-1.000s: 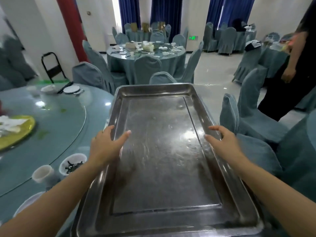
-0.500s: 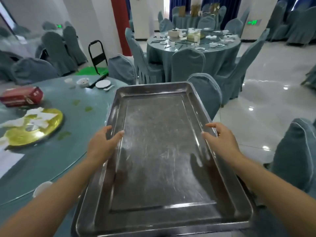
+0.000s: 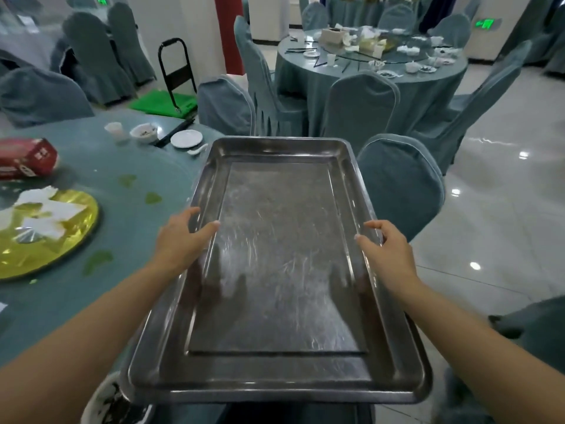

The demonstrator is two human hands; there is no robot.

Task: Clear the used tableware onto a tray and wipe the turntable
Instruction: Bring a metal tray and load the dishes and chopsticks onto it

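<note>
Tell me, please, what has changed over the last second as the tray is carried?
The view has swung left: the red box and gold plate came into sight, and the person standing on the right went out. Both hands, left hand and right hand, keep their grip on the empty steel tray.

Covered chair (image 3: 400,182) beyond; folded hand cart (image 3: 177,71) by red pillar (image 3: 228,32).

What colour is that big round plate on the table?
Shiny gold plate, seen in the head view.

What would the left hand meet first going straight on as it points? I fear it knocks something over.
Probably only the steel tray it holds; the left hand points over its bed. Depth unclear.
</note>
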